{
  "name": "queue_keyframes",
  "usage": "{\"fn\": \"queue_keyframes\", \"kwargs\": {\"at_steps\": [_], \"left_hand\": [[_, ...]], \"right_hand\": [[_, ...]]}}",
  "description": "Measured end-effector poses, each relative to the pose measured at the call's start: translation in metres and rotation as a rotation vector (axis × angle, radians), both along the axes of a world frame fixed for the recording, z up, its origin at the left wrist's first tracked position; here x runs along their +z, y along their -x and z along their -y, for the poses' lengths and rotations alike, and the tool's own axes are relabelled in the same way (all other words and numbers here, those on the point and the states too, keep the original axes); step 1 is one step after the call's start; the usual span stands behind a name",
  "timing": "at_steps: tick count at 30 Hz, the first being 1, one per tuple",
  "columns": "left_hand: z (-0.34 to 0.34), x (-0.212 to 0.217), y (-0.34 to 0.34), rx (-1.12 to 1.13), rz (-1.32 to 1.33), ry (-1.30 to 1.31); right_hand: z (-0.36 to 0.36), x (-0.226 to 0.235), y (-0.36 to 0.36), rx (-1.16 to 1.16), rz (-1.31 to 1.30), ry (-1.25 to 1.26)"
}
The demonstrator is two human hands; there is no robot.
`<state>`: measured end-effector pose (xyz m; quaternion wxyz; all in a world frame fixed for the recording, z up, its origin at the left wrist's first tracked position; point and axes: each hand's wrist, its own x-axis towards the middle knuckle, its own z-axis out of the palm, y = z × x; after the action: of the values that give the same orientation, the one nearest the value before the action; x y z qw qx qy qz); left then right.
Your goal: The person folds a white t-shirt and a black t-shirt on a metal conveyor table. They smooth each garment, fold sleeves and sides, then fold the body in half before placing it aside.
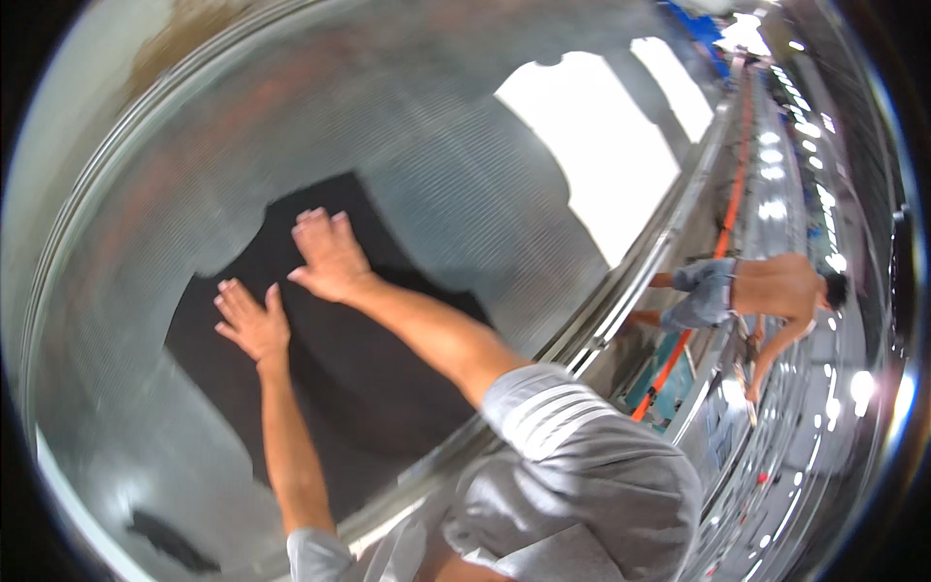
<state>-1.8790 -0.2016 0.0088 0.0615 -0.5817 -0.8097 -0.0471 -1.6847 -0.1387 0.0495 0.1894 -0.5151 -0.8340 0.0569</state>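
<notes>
A black cut fabric panel (359, 388), shaped like part of a garment, lies spread on a grey ribbed surface (427, 145). My left hand (254, 325) rests flat on the panel near its left edge, fingers apart. Farther up and to the right, my right hand (332, 254) lies on the same panel with its fingers stretched out. Neither hand grips anything. The panel's near edge is partly hidden by my left forearm and grey sleeve.
Two white garment-shaped panels (606, 145) lie at the upper right of the surface. A metal rail (630, 301) borders its right side, with an orange strip (732, 194) beyond. Another person (766, 296) bends over farther right. A dark piece (170, 541) lies at lower left.
</notes>
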Motion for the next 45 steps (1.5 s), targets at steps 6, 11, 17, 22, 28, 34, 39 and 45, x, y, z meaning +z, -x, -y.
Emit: {"fn": "queue_keyframes", "kwargs": {"at_steps": [6, 11, 17, 22, 28, 34, 39, 45], "left_hand": [[0.233, 0.007, 0.003, 0.286, 0.182, 0.054], [0.381, -0.004, -0.008, 0.640, 0.220, 0.123], [0.402, 0.002, 0.002, 0.699, 0.268, 0.137], [0.404, -0.001, 0.012, 0.574, 0.607, 0.166], [0.486, 0.049, 0.066, 0.348, 1.212, -0.126], [0.629, 0.085, 0.129, 0.358, 1.747, -0.256], [0.698, 0.082, 0.206, 0.455, 1.797, -0.467], [0.732, 0.073, 0.313, 0.691, 1.845, -0.737]], "right_hand": [[0.181, 0.007, -0.115, -0.124, 0.118, 0.142], [0.306, -0.033, -0.215, -0.318, 0.362, 0.326], [0.312, -0.026, -0.205, -0.289, 0.414, 0.235], [0.328, -0.027, -0.219, -0.265, 0.286, 0.040], [0.312, -0.039, -0.174, -0.811, 0.452, 0.269], [0.379, -0.027, -0.003, -0.668, 0.135, 0.127], [0.413, -0.016, 0.206, -0.111, -0.309, 0.183], [0.491, -0.028, 0.494, 0.620, -0.493, 0.294]]}}
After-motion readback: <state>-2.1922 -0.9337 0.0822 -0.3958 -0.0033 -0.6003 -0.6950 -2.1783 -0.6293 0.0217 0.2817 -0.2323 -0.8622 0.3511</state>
